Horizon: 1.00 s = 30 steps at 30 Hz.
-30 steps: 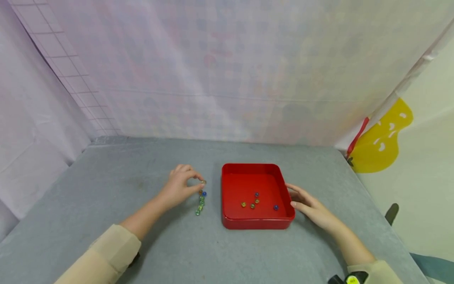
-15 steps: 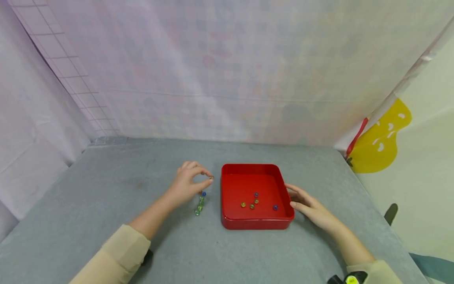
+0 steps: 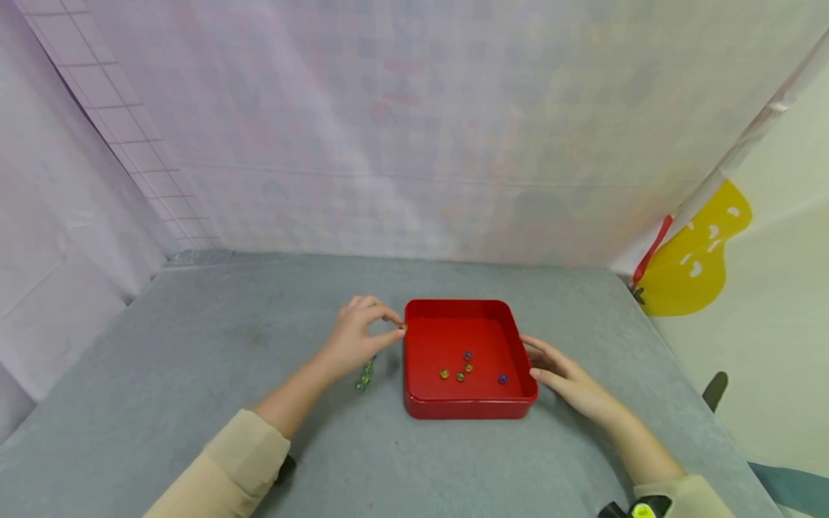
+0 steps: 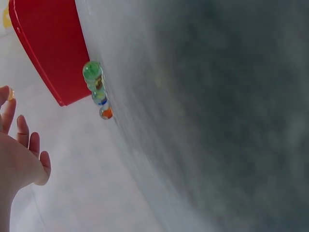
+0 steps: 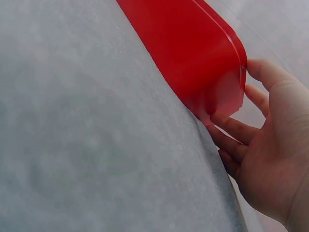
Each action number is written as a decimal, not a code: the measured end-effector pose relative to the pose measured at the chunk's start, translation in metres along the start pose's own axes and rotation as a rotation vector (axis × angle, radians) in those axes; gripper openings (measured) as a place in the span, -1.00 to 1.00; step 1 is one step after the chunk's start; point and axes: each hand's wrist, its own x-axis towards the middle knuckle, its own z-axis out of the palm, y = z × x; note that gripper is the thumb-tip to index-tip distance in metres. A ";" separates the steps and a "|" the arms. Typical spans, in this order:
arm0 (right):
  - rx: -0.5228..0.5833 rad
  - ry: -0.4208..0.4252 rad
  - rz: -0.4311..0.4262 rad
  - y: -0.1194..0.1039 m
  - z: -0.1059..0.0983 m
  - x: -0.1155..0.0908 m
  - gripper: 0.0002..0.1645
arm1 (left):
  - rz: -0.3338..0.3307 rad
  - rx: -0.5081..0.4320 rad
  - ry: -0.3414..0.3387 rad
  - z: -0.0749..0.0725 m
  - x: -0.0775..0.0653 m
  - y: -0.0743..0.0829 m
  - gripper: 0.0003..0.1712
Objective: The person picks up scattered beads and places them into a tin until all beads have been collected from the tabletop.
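Between thumb and index finger my left hand [image 3: 358, 337] pinches a small amber marble [image 3: 404, 327], level with the left rim of the red box [image 3: 469, 409]. Below that hand, a short row of glass marbles [image 3: 365, 376] lies on the table, partly hidden in the head view. The left wrist view shows a green marble [image 4: 91, 71] at one end of the row and an orange one [image 4: 105, 112] at the other. Several marbles, yellow, green and blue, lie inside the box. My right hand [image 3: 568, 379] touches the box's right wall, its fingers loosely extended.
The grey tabletop [image 3: 311, 460] runs back to a pale patterned curtain [image 3: 414, 144]. On the right hangs a light sheet with a yellow printed shape [image 3: 696, 262]. White fabric [image 3: 71, 237] borders the left side.
My left hand has lifted the amber marble from the row's far end and carried it right to the box's left rim. The right hand and the box stay in place.
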 end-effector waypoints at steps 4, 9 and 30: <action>-0.003 0.000 0.001 0.001 0.000 0.000 -0.38 | -0.014 -0.010 -0.018 0.005 0.001 0.003 -0.93; 0.000 -0.002 -0.004 0.001 0.000 0.000 -0.38 | -0.010 -0.030 -0.030 0.010 0.004 0.007 -0.93; -0.011 -0.003 -0.004 0.001 0.000 0.000 -0.37 | 0.008 -0.016 -0.109 0.027 0.012 0.014 -0.91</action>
